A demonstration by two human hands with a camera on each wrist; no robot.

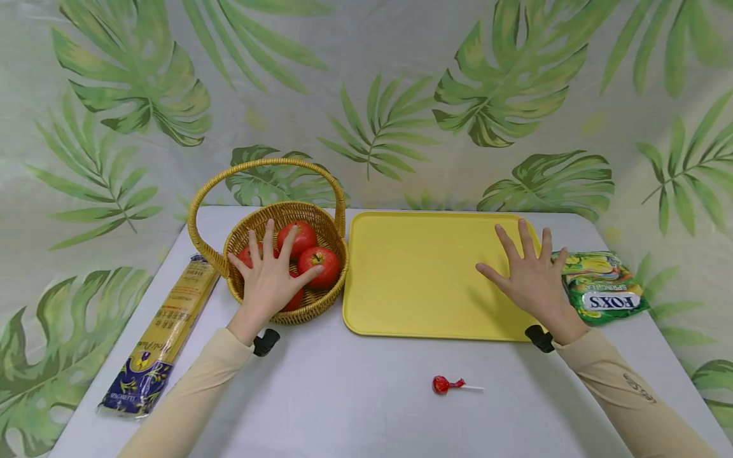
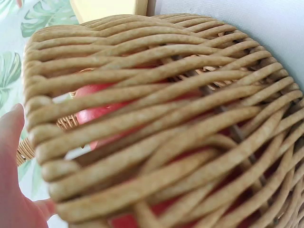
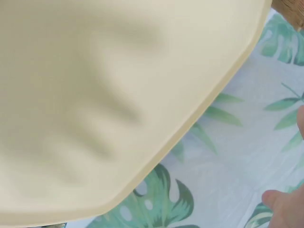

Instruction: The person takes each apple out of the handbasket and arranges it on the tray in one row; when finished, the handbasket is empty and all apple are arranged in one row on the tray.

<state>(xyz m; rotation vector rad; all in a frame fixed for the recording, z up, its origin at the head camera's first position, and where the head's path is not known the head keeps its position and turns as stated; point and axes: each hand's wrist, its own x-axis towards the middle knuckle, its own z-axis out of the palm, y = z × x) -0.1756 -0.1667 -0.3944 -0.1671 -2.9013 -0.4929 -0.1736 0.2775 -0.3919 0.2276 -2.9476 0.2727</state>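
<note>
Hovering palm down, the left hand (image 1: 268, 280) spreads its fingers wide above a wicker basket (image 1: 312, 310) and has hold of nothing. Red apples (image 1: 319, 267) sit inside the basket, whose tall handle (image 1: 275, 161) arches on the far side of the fingers; whether any fingertip brushes an apple cannot be told. The right hand (image 1: 529, 280), equally wide open and without a grip on anything, is held over the right part of a yellow tray (image 1: 412, 273); its shadow on the tray suggests a gap beneath it. Just beyond the tray's right side lies a green candy bag (image 1: 607, 286), partly hidden by that hand. A lollipop (image 1: 440, 384) lies on the table (image 1: 343, 401) in front of the tray, and a spaghetti packet (image 1: 163, 337) lies left of the basket.

Likely hazards, by judgement: a sideways sweep of the left hand could catch the handle and tip the basket, letting the round apples roll out. A careless drop of the left sleeve (image 1: 197, 378) could nudge the packet, and a low pull on the tray could push the lollipop nearer the front edge.
</note>
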